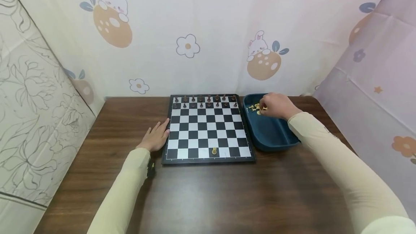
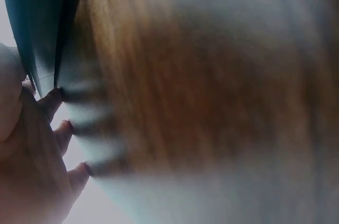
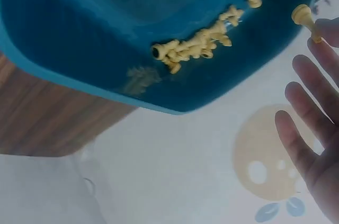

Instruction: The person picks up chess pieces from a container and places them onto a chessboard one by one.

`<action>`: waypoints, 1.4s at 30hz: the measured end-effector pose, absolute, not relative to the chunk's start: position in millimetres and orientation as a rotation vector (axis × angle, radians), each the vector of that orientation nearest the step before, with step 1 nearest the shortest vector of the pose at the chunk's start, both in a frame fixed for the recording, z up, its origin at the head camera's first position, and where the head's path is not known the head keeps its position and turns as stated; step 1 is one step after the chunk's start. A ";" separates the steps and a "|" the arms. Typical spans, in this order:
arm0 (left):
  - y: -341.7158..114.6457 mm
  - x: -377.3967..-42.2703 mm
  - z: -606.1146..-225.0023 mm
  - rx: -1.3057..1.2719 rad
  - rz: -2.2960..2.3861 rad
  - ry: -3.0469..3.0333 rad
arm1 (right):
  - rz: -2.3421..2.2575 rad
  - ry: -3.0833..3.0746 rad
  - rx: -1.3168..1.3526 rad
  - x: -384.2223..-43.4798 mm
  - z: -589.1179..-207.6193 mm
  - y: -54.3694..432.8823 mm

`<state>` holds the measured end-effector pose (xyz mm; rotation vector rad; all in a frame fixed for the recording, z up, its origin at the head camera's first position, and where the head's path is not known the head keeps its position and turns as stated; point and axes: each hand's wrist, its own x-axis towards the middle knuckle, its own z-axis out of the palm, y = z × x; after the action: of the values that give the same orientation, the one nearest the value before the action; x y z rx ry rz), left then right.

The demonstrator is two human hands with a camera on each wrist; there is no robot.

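Observation:
Between thumb and forefinger my right hand [image 1: 276,105] pinches a pale yellow chess piece [image 3: 304,18], held over the blue tray [image 1: 267,143]. Several more yellow chess pieces [image 3: 196,44] lie heaped in one compartment of that tray. My left hand [image 1: 156,136] rests on the table with its fingers spread, fingertips right at the left edge of the chessboard [image 1: 201,129]. One yellow piece [image 1: 214,151] stands on the board's near row. Dark brown pieces [image 1: 201,104] fill the two far rows.
A dark wooden table [image 1: 201,198] carries the board and the tray, which sit side by side. Behind it hangs a printed curtain [image 1: 221,17] with bunnies and flowers. Another patterned panel [image 1: 29,93] closes off the left side.

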<state>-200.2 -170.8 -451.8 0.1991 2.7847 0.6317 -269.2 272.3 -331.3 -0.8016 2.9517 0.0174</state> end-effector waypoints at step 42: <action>-168.6 -199.5 -453.0 0.179 0.631 2.792 | 0.137 2.837 -1.458 -180.3 -370.3 225.2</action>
<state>-199.5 -168.6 -453.0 0.1795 2.7924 0.6308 -180.3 225.2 -370.3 -1.4578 2.8366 0.1368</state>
